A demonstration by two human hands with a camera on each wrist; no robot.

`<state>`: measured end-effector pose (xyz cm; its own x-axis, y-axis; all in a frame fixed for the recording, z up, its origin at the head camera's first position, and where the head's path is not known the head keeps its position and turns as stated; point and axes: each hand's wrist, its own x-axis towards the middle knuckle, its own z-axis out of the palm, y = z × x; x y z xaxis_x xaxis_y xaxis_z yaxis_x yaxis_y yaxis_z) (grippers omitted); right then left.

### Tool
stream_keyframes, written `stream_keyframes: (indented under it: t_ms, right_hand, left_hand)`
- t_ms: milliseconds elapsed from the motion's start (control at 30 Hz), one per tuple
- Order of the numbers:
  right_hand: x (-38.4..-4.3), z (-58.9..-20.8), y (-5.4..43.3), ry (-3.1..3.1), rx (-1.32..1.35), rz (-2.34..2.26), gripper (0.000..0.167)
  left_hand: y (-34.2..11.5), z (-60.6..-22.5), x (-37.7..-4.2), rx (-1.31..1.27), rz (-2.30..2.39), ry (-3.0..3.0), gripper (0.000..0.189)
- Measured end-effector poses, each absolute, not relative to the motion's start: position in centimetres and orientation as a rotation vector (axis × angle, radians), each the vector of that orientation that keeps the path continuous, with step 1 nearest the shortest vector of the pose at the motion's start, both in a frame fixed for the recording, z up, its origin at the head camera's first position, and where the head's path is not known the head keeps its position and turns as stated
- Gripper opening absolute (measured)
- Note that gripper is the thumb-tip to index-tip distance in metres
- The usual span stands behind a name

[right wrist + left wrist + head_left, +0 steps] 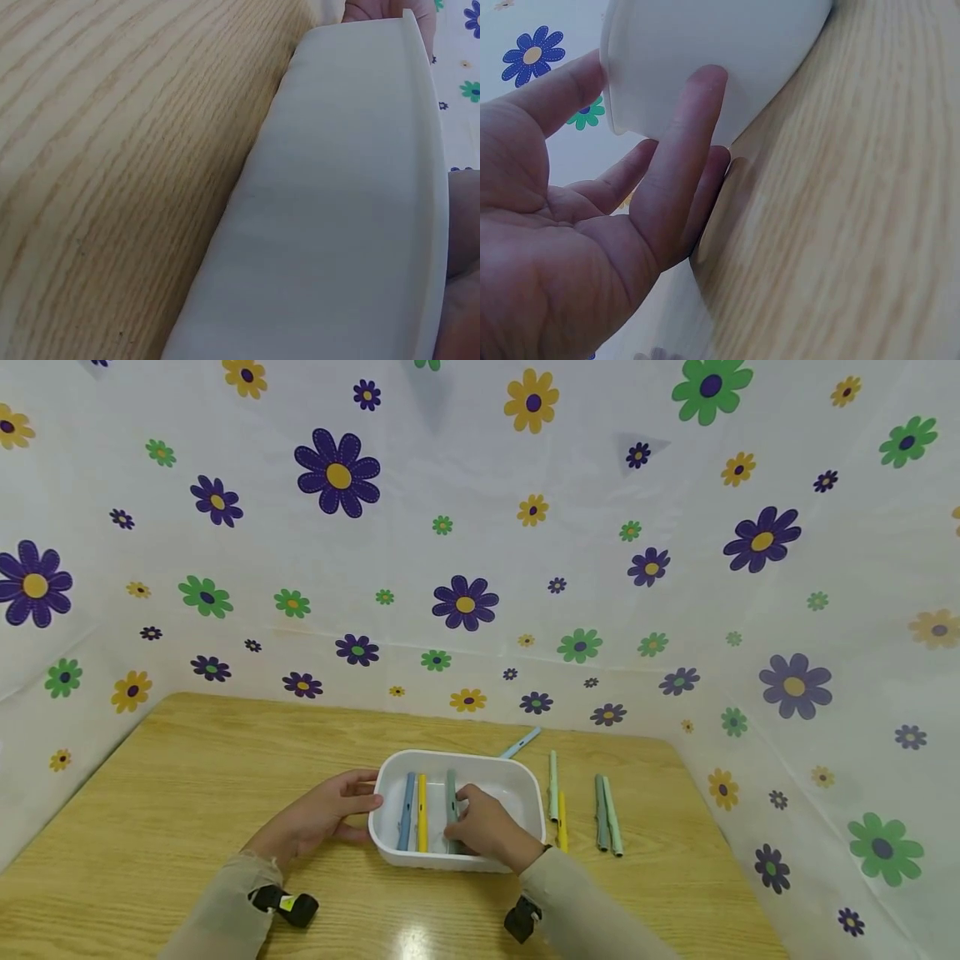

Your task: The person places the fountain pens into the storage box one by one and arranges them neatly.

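My right hand [483, 827] reaches into a white tray [465, 862] and pinches a grey-green pen [451, 783] between thumb and fingers. Left of it in the tray lie a yellow pen [422, 810] and a blue pen [407, 810], roughly side by side. At the tray's left end is my left hand [330, 810], its fingers fairly straight, touching the rim and outer wall. The left wrist view shows those fingers [682, 150] against the white wall. From the right wrist, the tray's wall [330, 195] hides the pens and most of the right hand.
Right of the tray lie a pale green pen [553, 785], a yellow pen [562, 822], and another pair, grey-green [602, 814] and pale green [612, 818]. A light blue pen [522, 742] lies behind the tray. Flowered cloth [465, 527] surrounds the wooden table [225, 752].
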<state>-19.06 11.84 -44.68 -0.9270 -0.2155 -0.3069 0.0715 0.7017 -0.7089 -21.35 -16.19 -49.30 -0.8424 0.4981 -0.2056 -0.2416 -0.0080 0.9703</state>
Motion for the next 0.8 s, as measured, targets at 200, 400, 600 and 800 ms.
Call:
stream_keyframes:
  t_ms: [200,400,600,800]
  right_hand:
    - [-19.0,-44.6,11.5,2.587,-0.09,-1.016,0.029]
    - [-19.1,-44.3,11.3,2.57,-0.078,-1.031,0.026]
    - [-19.3,-44.6,10.8,2.481,-0.029,-1.089,0.029]
    - [-19.3,-44.7,10.4,2.469,-0.025,-1.091,0.029]
  left_hand:
    - [-16.2,-49.3,-21.4,0.27,1.905,1.763,0.072]
    - [-16.2,-49.0,-21.4,0.271,1.906,1.769,0.072]
    - [-16.2,-49.2,-21.4,0.244,1.902,1.773,0.071]
    - [-16.2,-49.2,-21.3,0.248,1.897,1.767,0.072]
